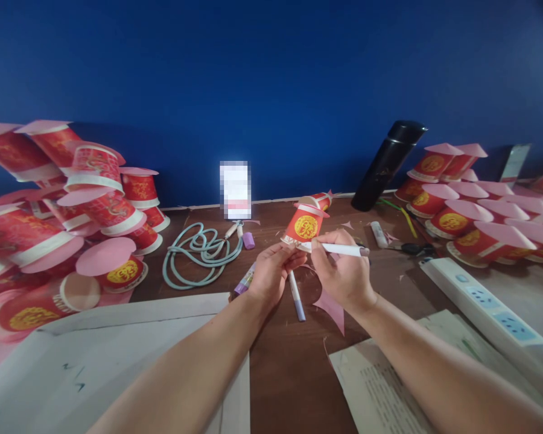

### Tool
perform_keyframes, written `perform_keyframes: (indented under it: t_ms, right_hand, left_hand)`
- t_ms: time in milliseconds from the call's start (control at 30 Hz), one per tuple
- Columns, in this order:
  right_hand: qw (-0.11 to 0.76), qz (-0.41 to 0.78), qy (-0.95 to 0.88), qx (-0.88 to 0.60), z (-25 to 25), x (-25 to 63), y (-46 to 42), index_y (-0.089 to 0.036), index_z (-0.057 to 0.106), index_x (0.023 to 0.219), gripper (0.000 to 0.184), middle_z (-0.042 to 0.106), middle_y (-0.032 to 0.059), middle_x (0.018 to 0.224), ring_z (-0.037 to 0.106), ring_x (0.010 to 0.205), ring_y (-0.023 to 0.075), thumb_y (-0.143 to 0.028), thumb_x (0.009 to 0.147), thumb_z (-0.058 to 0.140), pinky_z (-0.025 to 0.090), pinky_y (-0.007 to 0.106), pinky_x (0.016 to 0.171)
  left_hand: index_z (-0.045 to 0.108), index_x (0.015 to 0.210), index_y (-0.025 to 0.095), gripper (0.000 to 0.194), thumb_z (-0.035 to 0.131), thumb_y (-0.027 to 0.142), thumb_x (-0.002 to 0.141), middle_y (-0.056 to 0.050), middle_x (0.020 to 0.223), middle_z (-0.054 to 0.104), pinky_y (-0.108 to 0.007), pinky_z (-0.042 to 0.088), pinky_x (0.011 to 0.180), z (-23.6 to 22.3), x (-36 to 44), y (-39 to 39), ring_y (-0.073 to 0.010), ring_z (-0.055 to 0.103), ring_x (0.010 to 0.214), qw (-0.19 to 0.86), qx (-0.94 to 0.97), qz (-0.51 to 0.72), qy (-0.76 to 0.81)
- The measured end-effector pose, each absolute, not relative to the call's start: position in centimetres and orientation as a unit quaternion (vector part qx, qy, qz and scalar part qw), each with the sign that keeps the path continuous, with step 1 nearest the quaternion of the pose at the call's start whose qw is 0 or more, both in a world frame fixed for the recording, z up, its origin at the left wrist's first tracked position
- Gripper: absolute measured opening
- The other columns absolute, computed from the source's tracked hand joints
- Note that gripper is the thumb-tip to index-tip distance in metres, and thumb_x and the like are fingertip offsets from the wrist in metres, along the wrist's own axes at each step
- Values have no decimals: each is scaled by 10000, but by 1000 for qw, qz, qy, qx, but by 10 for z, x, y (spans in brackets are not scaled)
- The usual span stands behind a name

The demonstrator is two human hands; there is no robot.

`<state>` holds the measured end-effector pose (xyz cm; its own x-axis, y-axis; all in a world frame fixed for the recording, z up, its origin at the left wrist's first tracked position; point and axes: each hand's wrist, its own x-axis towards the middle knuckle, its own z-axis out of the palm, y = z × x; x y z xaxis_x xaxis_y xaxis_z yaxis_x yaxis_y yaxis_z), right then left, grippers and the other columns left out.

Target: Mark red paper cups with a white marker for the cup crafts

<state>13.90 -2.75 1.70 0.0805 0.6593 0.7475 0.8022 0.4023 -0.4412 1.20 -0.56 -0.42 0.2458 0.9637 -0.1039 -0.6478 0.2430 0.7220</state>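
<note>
A brown table (289,386) meets a blue wall (271,90) along its far edge, near a black flask (384,169). Stacked cups (97,166) crowd its left side, more the right; a cable (185,282) and power strip (455,283) narrow the middle. Brown tabletop runs nearward between white sheet (163,361) and papers (366,380). Mid-table, the left hand (271,274) pinches a red cup (298,223) low; the right hand's (346,274) fingers close around a white pen (339,249).
</note>
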Motion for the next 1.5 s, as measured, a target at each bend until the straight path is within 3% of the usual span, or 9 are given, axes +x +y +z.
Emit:
perform_keyframes:
  t_ms: [1500]
  right_hand:
    - [495, -70, -668, -551, 19, 140, -28, -190, 583, 776, 108, 624, 10, 716, 576, 650, 150, -284, 821, 553, 436, 298, 641]
  left_hand:
    - [671, 722, 99, 123, 707, 202, 665, -71, 761, 690, -258, 496, 742, -7, 11, -4, -116, 625, 682, 738, 278, 548, 278]
